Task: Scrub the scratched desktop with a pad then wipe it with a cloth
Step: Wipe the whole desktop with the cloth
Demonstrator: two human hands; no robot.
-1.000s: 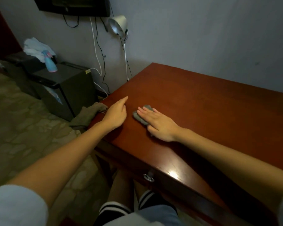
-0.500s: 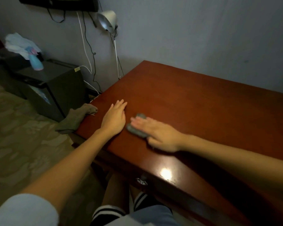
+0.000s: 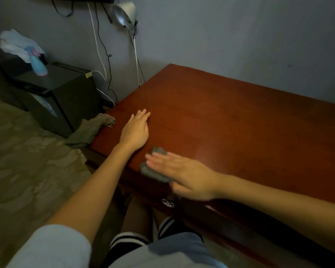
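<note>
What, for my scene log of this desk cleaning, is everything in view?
desk: one, red-brown, right side, against the wall
pad: one, grey, near the desk's front edge
cloth: one, olive-brown, hanging over the desk's left edge
drawer pull: one, metal, desk front
lamp: one, silvery, on the wall behind the desk's corner
cables: several, black and white, down the wall
cabinet: one, black, left of the desk
bottle: one, light blue, on the cabinet
rags: a pile, white, behind the bottle
left hand: flat on the desk
right hand: blurred, pressing the pad, fingers straight
</note>
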